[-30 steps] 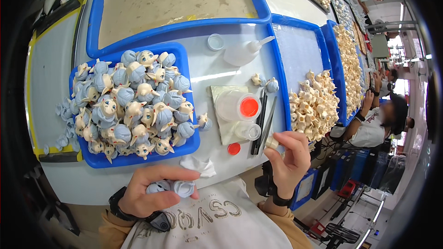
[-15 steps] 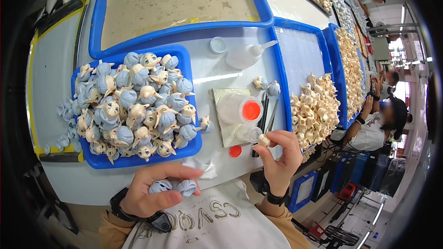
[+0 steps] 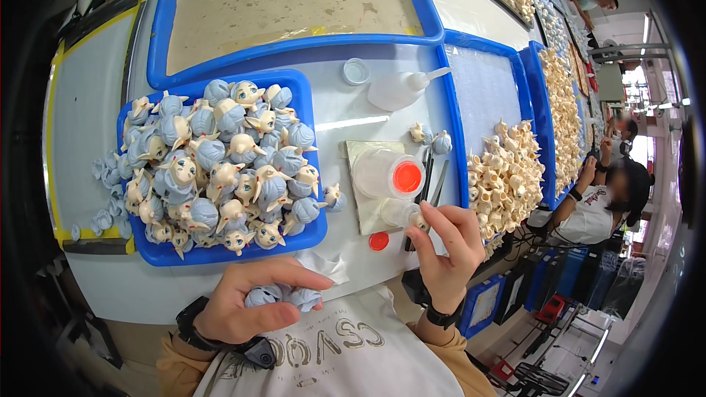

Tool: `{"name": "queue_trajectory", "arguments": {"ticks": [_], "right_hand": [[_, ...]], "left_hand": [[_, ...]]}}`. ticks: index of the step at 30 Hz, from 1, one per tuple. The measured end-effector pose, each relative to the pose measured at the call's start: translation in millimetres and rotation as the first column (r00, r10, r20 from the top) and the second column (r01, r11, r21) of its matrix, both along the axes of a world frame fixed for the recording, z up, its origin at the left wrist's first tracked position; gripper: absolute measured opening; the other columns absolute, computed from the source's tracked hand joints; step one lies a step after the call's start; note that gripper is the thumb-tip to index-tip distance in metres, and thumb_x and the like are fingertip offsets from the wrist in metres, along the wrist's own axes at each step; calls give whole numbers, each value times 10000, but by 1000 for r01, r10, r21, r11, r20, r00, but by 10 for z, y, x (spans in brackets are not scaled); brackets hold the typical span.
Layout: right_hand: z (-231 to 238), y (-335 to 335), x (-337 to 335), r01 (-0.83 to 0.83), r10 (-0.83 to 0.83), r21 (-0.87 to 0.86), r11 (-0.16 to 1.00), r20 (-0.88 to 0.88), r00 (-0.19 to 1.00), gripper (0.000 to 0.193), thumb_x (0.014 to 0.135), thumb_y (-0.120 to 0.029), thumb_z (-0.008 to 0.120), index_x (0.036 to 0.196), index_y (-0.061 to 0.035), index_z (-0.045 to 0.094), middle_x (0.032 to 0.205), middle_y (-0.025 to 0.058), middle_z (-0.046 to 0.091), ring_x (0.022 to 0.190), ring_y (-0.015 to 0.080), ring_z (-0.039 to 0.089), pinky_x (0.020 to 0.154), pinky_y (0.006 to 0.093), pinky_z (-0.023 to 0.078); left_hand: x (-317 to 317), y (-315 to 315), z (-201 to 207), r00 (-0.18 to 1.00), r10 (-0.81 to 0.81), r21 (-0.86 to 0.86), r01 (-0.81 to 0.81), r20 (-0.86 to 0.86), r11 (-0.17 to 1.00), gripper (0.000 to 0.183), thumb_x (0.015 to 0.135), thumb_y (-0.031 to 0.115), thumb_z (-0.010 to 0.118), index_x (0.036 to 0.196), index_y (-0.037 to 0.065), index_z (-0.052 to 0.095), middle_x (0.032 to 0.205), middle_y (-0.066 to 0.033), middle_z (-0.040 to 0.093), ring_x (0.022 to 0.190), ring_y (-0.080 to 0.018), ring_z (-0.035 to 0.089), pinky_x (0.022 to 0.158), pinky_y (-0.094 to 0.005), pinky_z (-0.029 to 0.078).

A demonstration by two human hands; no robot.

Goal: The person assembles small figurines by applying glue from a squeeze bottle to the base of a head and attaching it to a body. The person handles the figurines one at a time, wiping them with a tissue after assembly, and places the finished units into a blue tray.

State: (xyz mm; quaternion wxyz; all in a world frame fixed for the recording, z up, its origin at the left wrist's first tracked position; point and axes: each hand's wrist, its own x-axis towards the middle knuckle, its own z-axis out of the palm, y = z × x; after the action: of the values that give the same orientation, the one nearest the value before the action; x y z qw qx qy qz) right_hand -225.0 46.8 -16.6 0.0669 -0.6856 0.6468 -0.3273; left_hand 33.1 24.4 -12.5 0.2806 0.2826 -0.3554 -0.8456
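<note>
My left hand (image 3: pixel 246 301), near the table's front edge, is curled round two pale blue hair pieces (image 3: pixel 303 299) of doll heads. With thumb and fingertips, my right hand (image 3: pixel 450 254) pinches a small cream doll face piece (image 3: pixel 420 220), mostly hidden by the fingers. That piece is at the mouth of a small clear jar (image 3: pixel 395 212) lying tilted beside a larger translucent tub (image 3: pixel 379 173) with a red round part. A red disc-shaped cap (image 3: pixel 379 241) lies just left of my right hand.
A blue tray (image 3: pixel 318 198) heaped with blue-haired doll heads stands at left. A white squeeze bottle (image 3: pixel 393 92) and round lid (image 3: pixel 356 71) are farther back. Dark slim tools (image 3: pixel 439 184) lie near a tray of cream face pieces (image 3: pixel 507 176). Another person (image 3: pixel 588 209) works at right.
My right hand has brought the cream face piece to the small clear jar's mouth and turned slightly. My left hand still holds the hair pieces, shifted a little right in view.
</note>
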Motion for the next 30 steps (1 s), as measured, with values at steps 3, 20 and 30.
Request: {"name": "queue_trajectory", "arguments": {"ticks": [3, 20, 30], "right_hand": [[13, -13, 20, -1, 1, -2, 1000, -22, 1000, 381, 576, -18, 759, 942, -38, 655, 783, 77, 556, 650, 193, 511, 560, 283, 412], [-33, 102, -15, 14, -16, -66, 998, -39, 999, 336, 604, -60, 754, 896, -21, 593, 834, 91, 583, 772, 266, 516, 680, 347, 415], [-58, 110, -37, 6, -8, -51, 999, -35, 999, 330, 610, -55, 751, 898, -18, 593, 828, 91, 584, 770, 262, 518, 677, 342, 418]], "left_hand": [[4, 6, -24, 1000, -8, -25, 8, -2, 1000, 380, 819, 233, 613, 1093, -27, 575, 903, -94, 610, 811, -113, 545, 715, -234, 408], [-5, 19, -62, 999, -21, 7, 22, -38, 1000, 346, 771, 119, 652, 1074, -27, 571, 982, -87, 604, 892, -116, 550, 791, -243, 421], [-70, 49, -25, 999, 48, 107, -47, -9, 993, 365, 707, 133, 699, 988, -22, 524, 906, -135, 606, 836, -157, 581, 749, -269, 446]]}}
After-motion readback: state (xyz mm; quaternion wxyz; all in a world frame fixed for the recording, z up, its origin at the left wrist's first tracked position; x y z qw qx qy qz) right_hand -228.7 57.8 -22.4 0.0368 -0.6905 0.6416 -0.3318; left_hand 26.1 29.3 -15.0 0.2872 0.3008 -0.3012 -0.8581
